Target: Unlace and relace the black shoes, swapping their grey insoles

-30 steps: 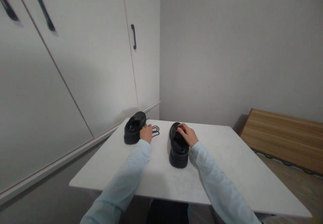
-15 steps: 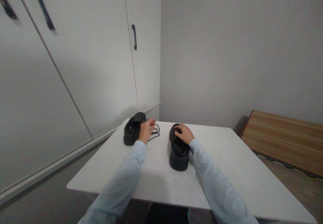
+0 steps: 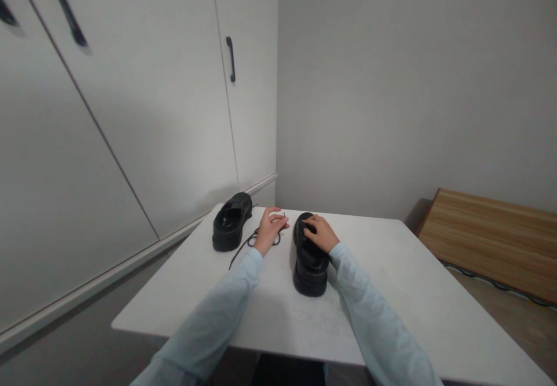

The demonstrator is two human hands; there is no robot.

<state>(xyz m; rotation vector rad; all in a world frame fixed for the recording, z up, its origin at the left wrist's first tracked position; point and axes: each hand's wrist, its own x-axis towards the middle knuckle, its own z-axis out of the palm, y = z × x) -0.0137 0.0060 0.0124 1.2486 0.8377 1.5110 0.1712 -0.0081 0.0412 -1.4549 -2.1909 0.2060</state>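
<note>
Two black shoes lie on the white table [image 3: 383,293] with their heels toward me. My left hand [image 3: 270,230] is between them, with a thin black shoelace [image 3: 241,251] pinched near its tip. Part of the lace loops on the tabletop behind and beside that hand. The right shoe [image 3: 310,278] has my right hand [image 3: 321,234] over its front, fingers curled against the upper near the lacing; the fingertips are partly hidden. Apart from both hands stands the left shoe [image 3: 227,232], a short lace end showing at its side.
White cabinet doors [image 3: 174,113] with dark handles [image 3: 231,60] rise along the left. A grey wall [image 3: 413,84] stands behind the table. To the right is a low wood-grain panel [image 3: 491,235] with a dark cable [image 3: 500,284] along its lower edge.
My left hand has moved right, away from the left shoe toward the right one, bringing the shoelace along. The right hand stays on the right shoe.
</note>
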